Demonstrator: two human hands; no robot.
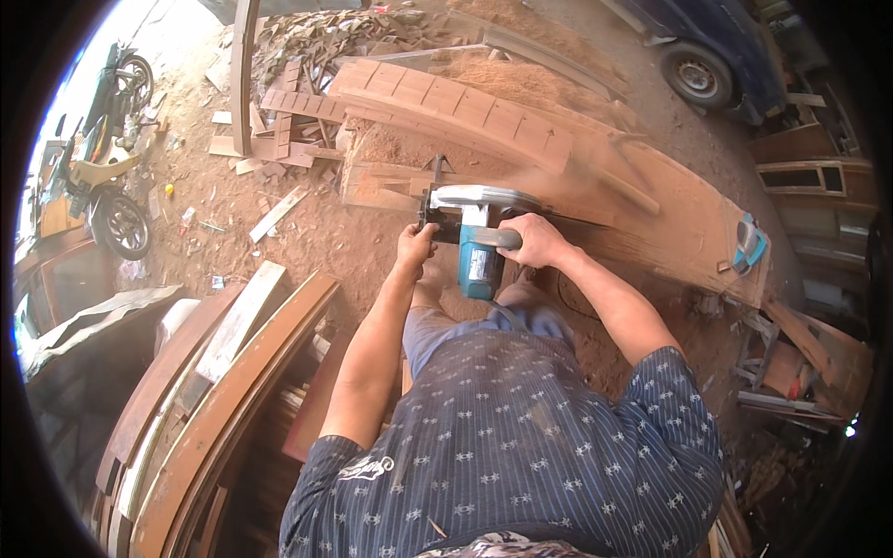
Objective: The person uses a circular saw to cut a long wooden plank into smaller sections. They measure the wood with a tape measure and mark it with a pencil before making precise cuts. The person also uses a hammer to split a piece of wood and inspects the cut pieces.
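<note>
Gripping a teal circular saw (477,265): two bare hands, one at each side of it. Right hand (534,240): closed around the grey handle, fingers wrapped, at the saw's right side. Left hand (415,246): partly curled, thumb against the black front end of the saw, at its left side; how firmly the fingers close there cannot be told. Saw: between the hands, at the near edge of the surface (693,244), toward its near left corner; teal body pointing to the person, silver blade guard (484,195) on the side away.

Long board (456,107), one, marked with dark cross lines: along the far edge of the surface, beyond the saw. Sawdust (393,146), loose: toward the far left corner. Blue tool (752,247), one, kind unclear: by the right end, near the near right corner.

On the ground about the surface: heap of wood scraps (372,46), beyond the far left corner; stack of curved boards (233,367), at the person's left; motorcycle (100,172), well apart to the left; dark blue vehicle (726,46), beyond the far edge.
</note>
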